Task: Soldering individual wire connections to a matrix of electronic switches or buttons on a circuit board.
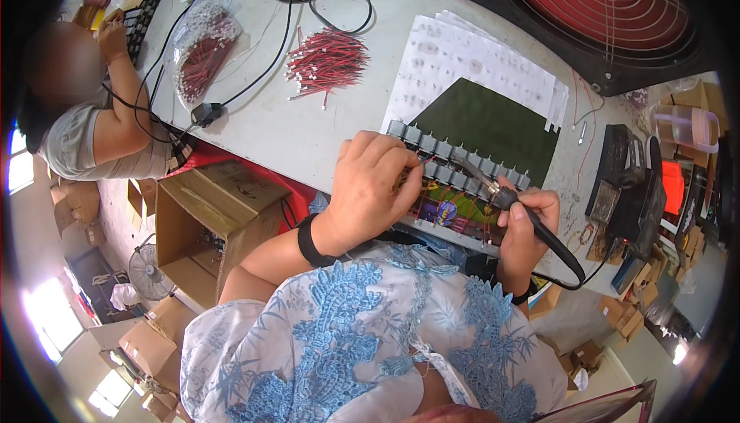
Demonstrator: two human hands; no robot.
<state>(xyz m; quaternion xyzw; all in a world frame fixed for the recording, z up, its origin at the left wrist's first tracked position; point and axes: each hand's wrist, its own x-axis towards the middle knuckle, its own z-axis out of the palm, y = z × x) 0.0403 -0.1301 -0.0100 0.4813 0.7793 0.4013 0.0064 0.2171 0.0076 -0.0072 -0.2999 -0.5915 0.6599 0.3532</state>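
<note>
My right hand [527, 232] is closed round the dark handle of a soldering iron [549, 240]. The iron's metal tip points up and left, over two rows of small grey motors [456, 155]. At the left end of those rows is my left hand [373, 182], its thumb and fingers pinched together. Whatever lies between those fingertips is hidden. Thin red wires [486, 230] hang near the motors on my side, beside a round blue-purple patch [446, 212]. Under and beyond the motors lies a dark green sheet [497, 126].
Printed papers [420, 57] lie beyond the motors. Farther left are a pile of red wires [327, 61] and a plastic bag of more wires [204, 57]. A large red-and-black fan [609, 18] stands far right, above a black soldering stand [628, 184]. Another person [108, 126] sits left.
</note>
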